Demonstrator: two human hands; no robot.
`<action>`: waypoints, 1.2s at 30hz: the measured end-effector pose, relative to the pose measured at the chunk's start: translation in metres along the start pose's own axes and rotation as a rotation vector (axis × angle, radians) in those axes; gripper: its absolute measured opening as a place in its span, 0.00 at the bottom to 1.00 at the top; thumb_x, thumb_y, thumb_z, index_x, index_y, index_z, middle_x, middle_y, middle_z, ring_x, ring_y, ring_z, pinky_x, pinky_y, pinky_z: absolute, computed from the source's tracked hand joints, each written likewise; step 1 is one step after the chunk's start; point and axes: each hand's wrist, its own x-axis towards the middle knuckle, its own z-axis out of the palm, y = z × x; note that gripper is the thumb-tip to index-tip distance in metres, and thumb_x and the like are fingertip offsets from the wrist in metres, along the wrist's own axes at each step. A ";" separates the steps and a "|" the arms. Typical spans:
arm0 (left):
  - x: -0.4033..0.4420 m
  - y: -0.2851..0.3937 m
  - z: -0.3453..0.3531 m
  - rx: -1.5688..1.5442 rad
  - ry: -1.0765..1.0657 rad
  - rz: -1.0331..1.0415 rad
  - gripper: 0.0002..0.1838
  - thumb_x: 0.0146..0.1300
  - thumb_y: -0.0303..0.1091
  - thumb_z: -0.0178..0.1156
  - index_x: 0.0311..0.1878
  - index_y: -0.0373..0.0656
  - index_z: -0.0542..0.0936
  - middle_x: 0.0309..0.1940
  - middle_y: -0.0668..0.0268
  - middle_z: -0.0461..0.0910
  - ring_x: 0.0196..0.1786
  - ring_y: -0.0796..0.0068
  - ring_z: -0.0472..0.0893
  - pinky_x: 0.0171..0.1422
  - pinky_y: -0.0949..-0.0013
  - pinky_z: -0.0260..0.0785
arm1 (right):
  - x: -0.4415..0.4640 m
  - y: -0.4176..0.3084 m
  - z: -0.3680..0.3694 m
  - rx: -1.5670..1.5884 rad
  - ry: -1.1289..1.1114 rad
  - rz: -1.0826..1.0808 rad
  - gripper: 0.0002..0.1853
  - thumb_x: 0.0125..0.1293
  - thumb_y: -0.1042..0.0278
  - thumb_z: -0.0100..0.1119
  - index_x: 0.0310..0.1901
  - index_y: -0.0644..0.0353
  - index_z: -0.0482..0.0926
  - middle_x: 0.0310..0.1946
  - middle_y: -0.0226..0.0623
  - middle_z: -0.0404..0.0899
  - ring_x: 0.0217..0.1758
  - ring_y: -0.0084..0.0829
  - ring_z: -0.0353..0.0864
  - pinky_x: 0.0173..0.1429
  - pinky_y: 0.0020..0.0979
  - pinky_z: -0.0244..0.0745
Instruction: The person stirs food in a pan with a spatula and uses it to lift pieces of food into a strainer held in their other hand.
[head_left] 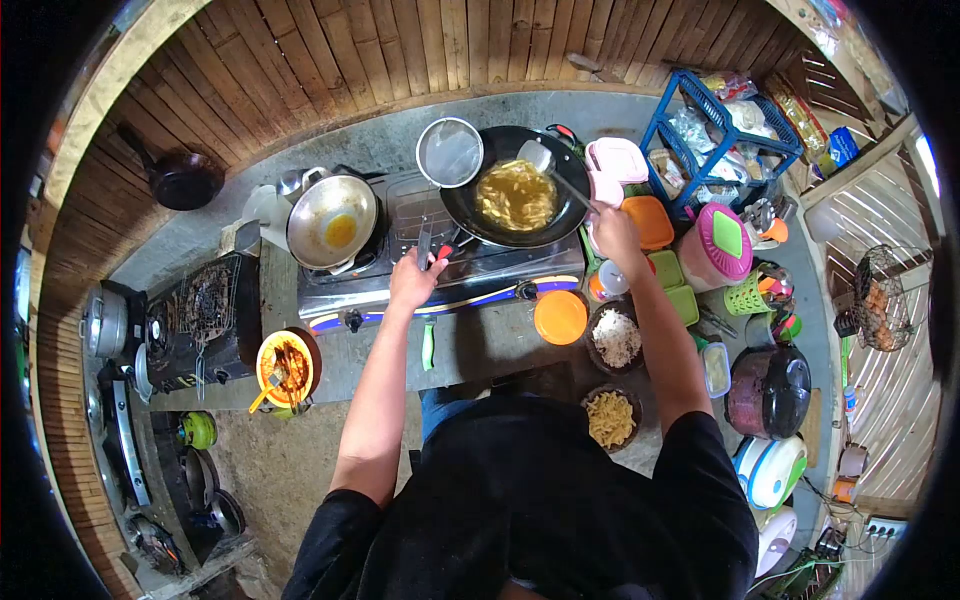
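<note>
In the head view, my right hand [615,238] is closed around the handle of a spatula [537,155], whose blade rests in the black wok [465,215]. Pale yellow strips [515,195] lie in bubbling oil inside the wok. My left hand [412,280] is closed on what looks like a pair of metal tongs [425,238], pointing away from me. The wok's red-tipped handle [444,253] is right by its fingers; whether they touch it I cannot tell. A round mesh strainer [450,153] sits at the wok's left rim.
A second pan [333,222] with a little oil stands on the left of the stove [440,290]. Nearby are an orange lid [561,317], a bowl of white food [614,336], a bowl of yellow strips [610,418], a green-handled knife [428,345] and a blue rack [720,130].
</note>
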 end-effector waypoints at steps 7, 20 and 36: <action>0.001 -0.002 0.001 0.000 -0.006 -0.003 0.16 0.57 0.44 0.69 0.35 0.43 0.77 0.17 0.63 0.80 0.23 0.68 0.83 0.34 0.63 0.72 | 0.001 0.002 0.018 0.578 -0.276 0.217 0.15 0.69 0.66 0.57 0.54 0.61 0.81 0.27 0.28 0.80 0.26 0.19 0.74 0.30 0.27 0.69; 0.000 0.000 -0.001 -0.015 -0.004 0.003 0.16 0.57 0.44 0.70 0.36 0.43 0.77 0.17 0.63 0.81 0.23 0.70 0.83 0.33 0.64 0.72 | -0.022 0.005 -0.034 0.188 0.034 -0.010 0.17 0.63 0.68 0.56 0.54 0.55 0.80 0.38 0.53 0.82 0.41 0.53 0.82 0.45 0.49 0.76; 0.001 0.000 -0.001 0.009 -0.014 -0.010 0.15 0.58 0.44 0.69 0.36 0.43 0.77 0.18 0.63 0.81 0.24 0.68 0.84 0.34 0.64 0.73 | -0.022 0.013 -0.001 0.550 -0.365 0.182 0.16 0.66 0.69 0.57 0.54 0.64 0.80 0.43 0.45 0.85 0.44 0.36 0.84 0.50 0.33 0.75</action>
